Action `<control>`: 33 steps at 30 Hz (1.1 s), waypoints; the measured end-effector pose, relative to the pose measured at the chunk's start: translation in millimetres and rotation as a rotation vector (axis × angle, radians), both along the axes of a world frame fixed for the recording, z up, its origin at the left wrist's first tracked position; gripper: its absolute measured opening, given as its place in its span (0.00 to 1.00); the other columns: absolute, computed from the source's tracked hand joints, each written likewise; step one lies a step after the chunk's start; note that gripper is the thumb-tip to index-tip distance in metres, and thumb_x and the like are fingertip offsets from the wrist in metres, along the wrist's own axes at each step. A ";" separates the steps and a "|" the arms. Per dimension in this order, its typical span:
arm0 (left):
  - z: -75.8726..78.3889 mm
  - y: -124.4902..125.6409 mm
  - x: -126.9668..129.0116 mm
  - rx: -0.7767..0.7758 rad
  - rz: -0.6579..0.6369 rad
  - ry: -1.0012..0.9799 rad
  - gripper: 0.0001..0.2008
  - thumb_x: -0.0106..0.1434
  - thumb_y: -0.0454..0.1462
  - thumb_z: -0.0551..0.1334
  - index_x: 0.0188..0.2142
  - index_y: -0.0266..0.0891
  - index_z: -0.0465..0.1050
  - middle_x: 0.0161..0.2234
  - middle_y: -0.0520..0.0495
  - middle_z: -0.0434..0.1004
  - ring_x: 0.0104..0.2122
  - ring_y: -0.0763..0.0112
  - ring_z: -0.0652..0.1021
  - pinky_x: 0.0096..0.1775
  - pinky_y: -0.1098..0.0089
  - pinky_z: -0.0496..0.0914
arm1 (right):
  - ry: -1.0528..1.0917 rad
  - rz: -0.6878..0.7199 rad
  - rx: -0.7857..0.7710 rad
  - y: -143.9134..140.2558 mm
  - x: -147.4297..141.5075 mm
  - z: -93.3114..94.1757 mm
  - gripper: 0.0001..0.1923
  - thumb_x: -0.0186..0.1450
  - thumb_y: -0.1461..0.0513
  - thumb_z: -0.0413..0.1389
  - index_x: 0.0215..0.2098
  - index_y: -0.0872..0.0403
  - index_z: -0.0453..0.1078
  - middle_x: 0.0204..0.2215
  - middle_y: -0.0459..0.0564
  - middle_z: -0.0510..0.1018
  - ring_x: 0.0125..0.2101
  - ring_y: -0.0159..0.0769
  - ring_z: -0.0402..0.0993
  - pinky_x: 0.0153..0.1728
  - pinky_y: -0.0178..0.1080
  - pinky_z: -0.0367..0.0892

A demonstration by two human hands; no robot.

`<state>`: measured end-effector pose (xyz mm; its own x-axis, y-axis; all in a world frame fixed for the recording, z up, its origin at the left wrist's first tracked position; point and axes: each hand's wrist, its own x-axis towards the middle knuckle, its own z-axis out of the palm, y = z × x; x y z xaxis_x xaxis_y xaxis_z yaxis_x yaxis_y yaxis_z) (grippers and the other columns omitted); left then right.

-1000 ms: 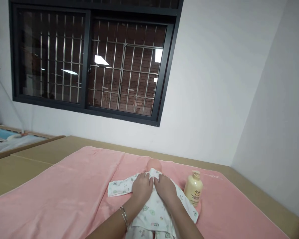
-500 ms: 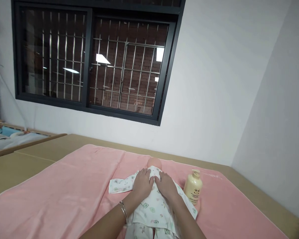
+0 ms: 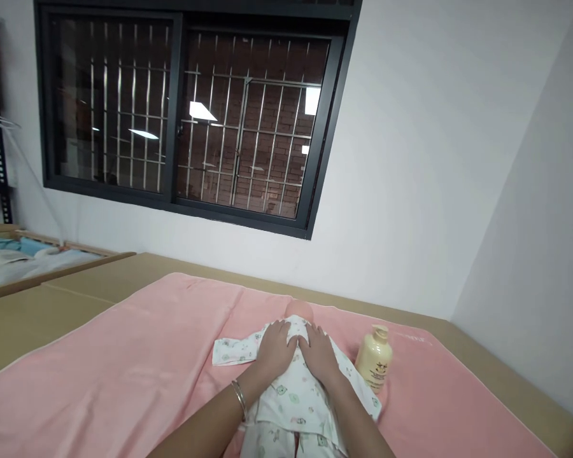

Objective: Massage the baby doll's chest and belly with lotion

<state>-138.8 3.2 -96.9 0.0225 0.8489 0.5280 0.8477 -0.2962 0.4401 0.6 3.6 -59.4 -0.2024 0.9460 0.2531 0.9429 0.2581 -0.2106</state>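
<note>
Both flat and open, left hand (image 3: 274, 348) and right hand (image 3: 321, 352) press the doll's garment (image 3: 293, 397).

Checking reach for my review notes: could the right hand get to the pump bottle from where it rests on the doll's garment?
Probably yes: the right hand lies on the garment, and the pump bottle stands upright just beside it with nothing between.

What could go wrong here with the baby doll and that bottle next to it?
The pump bottle stands upright right beside the doll's printed outfit; a sweep of the right hand or its arm might tip it onto the pink towel. Both the right and the left hand press on the outfit near the doll's head, so the fabric could bunch up or ride over the face.
</note>
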 end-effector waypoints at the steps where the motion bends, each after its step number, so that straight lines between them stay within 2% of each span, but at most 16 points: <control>1: -0.6 0.5 -0.3 0.014 -0.025 -0.010 0.20 0.66 0.40 0.51 0.54 0.37 0.69 0.54 0.42 0.72 0.55 0.60 0.70 0.58 0.61 0.62 | -0.002 -0.007 -0.001 0.4 -0.4 -0.6 0.28 0.70 0.55 0.39 0.64 0.59 0.57 0.63 0.57 0.61 0.63 0.47 0.53 0.60 0.46 0.48; 3: -1.0 -0.5 0.6 0.054 -0.065 -0.022 0.19 0.66 0.36 0.49 0.52 0.38 0.71 0.53 0.43 0.73 0.53 0.63 0.72 0.57 0.62 0.63 | -0.021 -0.023 -0.004 -3.5 -4.3 0.8 0.29 0.70 0.56 0.38 0.64 0.62 0.55 0.63 0.60 0.60 0.63 0.49 0.52 0.60 0.47 0.47; 6: 0.7 -4.9 2.8 0.079 -0.061 -0.036 0.18 0.65 0.33 0.48 0.46 0.38 0.74 0.50 0.42 0.76 0.50 0.63 0.74 0.55 0.61 0.64 | -0.066 -0.024 -0.025 -19.7 -14.4 10.4 0.28 0.70 0.60 0.37 0.63 0.66 0.56 0.60 0.67 0.63 0.60 0.52 0.58 0.57 0.49 0.52; 9: 7.7 -9.0 1.9 0.019 -0.021 -0.170 0.15 0.64 0.36 0.51 0.44 0.38 0.75 0.47 0.41 0.77 0.49 0.60 0.74 0.53 0.60 0.65 | -0.072 0.045 -0.065 -40.8 -16.8 30.2 0.24 0.67 0.60 0.43 0.59 0.60 0.63 0.56 0.65 0.68 0.55 0.52 0.65 0.53 0.48 0.57; 12: 22.7 -10.3 2.5 -0.040 -0.078 -0.534 0.15 0.64 0.40 0.52 0.43 0.38 0.74 0.46 0.41 0.78 0.48 0.61 0.75 0.51 0.62 0.67 | -0.017 0.159 -0.157 -58.2 0.0 59.7 0.22 0.65 0.58 0.48 0.55 0.54 0.67 0.51 0.58 0.74 0.49 0.46 0.71 0.47 0.43 0.62; 14: 35.5 -9.8 9.7 -0.052 -0.179 -0.809 0.16 0.63 0.43 0.53 0.40 0.38 0.75 0.45 0.42 0.78 0.47 0.62 0.76 0.48 0.64 0.69 | 0.045 0.154 -0.158 -64.4 22.1 80.6 0.24 0.66 0.57 0.46 0.59 0.54 0.64 0.54 0.56 0.72 0.51 0.44 0.70 0.49 0.41 0.62; 16: 47.8 -8.3 24.0 -0.110 -0.279 -1.057 0.16 0.61 0.46 0.56 0.37 0.37 0.75 0.44 0.42 0.79 0.46 0.62 0.76 0.47 0.66 0.69 | 0.133 0.048 -0.063 -64.2 49.1 97.3 0.28 0.67 0.56 0.44 0.63 0.56 0.58 0.60 0.57 0.65 0.59 0.43 0.62 0.55 0.41 0.57; 19: 61.2 -4.3 54.2 -0.336 -0.393 -1.301 0.15 0.60 0.46 0.57 0.36 0.36 0.74 0.42 0.39 0.79 0.42 0.64 0.79 0.43 0.67 0.72 | 0.150 -0.143 0.025 -52.7 88.4 109.9 0.29 0.68 0.58 0.42 0.65 0.60 0.55 0.63 0.59 0.60 0.62 0.42 0.56 0.59 0.41 0.52; 22: 66.8 -1.2 82.2 -0.483 -0.449 -1.357 0.17 0.62 0.44 0.52 0.35 0.34 0.73 0.38 0.35 0.79 0.36 0.63 0.81 0.39 0.62 0.74 | 0.095 -0.243 0.007 -38.8 113.3 110.9 0.28 0.66 0.62 0.42 0.62 0.67 0.58 0.60 0.66 0.62 0.62 0.47 0.55 0.58 0.44 0.54; 25: 66.6 -2.5 93.4 -0.481 -0.418 -1.361 0.16 0.62 0.42 0.52 0.35 0.33 0.73 0.37 0.34 0.80 0.36 0.60 0.81 0.40 0.59 0.74 | 0.068 -0.221 0.003 -31.7 113.1 105.7 0.28 0.65 0.62 0.42 0.61 0.69 0.59 0.60 0.68 0.62 0.62 0.49 0.54 0.60 0.46 0.52; 27: 65.3 -4.5 87.9 -0.394 -0.335 -1.356 0.13 0.61 0.41 0.53 0.37 0.35 0.73 0.41 0.37 0.79 0.42 0.61 0.79 0.46 0.60 0.72 | 0.063 -0.169 0.001 -29.0 98.0 97.9 0.29 0.66 0.61 0.42 0.64 0.66 0.55 0.63 0.64 0.57 0.65 0.46 0.48 0.62 0.44 0.46; 30: 63.3 -5.9 66.6 -0.133 -0.195 -1.275 0.12 0.62 0.41 0.54 0.40 0.39 0.72 0.47 0.43 0.76 0.51 0.64 0.74 0.55 0.64 0.64 | 0.067 -0.057 -0.054 -23.4 61.2 76.7 0.31 0.69 0.59 0.39 0.68 0.63 0.46 0.67 0.59 0.48 0.67 0.42 0.40 0.64 0.42 0.40; 32: 61.1 -5.7 51.6 0.030 -0.122 -1.157 0.13 0.63 0.41 0.53 0.41 0.41 0.72 0.48 0.44 0.76 0.52 0.64 0.73 0.56 0.64 0.63 | 0.059 0.015 -0.132 -18.9 37.3 58.3 0.33 0.70 0.56 0.39 0.69 0.63 0.41 0.68 0.60 0.43 0.68 0.43 0.36 0.63 0.44 0.40; 33: 59.1 -5.4 45.3 0.073 -0.097 -1.091 0.14 0.64 0.41 0.52 0.42 0.40 0.72 0.48 0.44 0.76 0.51 0.63 0.73 0.56 0.63 0.63 | 0.047 0.045 -0.174 -16.7 28.1 49.4 0.33 0.70 0.54 0.40 0.69 0.61 0.42 0.68 0.60 0.44 0.67 0.45 0.38 0.63 0.45 0.41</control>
